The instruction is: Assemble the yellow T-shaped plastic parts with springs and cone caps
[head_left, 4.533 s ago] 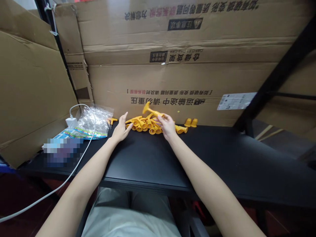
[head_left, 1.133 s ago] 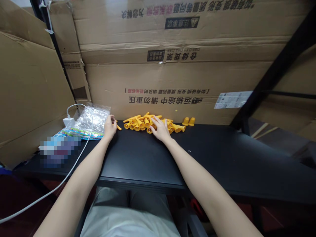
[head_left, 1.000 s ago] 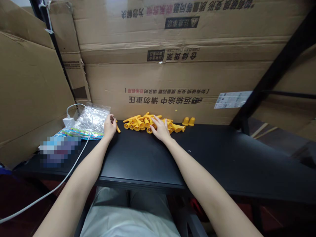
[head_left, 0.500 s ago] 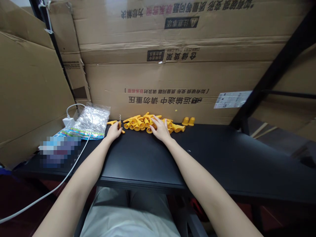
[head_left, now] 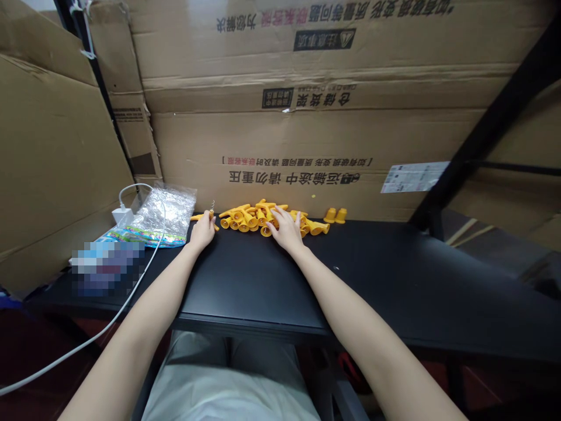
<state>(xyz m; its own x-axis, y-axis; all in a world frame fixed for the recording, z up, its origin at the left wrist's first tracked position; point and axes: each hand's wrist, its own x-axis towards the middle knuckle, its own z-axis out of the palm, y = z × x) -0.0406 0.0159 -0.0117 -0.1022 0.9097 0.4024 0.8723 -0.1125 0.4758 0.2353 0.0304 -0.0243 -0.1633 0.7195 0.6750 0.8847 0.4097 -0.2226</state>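
My left hand [head_left: 202, 231] is closed around a yellow corkscrew [head_left: 196, 217] with a T-shaped handle. Its metal spiral points up above my fingers, leaning slightly to the right. To the right lies a pile of yellow corkscrews [head_left: 240, 220], many with bell-shaped bodies whose round mouths face me. My right hand [head_left: 287, 231] rests at the front of this pile with its fingers apart, touching the pieces there. Whatever lies under the palm is hidden.
Two yellow bell-shaped pieces [head_left: 335, 216] stand upright right of the pile. A clear plastic bag [head_left: 164, 213], a white charger [head_left: 123, 216] and its cable are on the left. Cardboard [head_left: 272, 134] walls off the back of the black table [head_left: 249, 286].
My left hand has turned and risen slightly, tilting the corkscrew's spiral a little to the right. My right hand stays at the pile with almost no shift.
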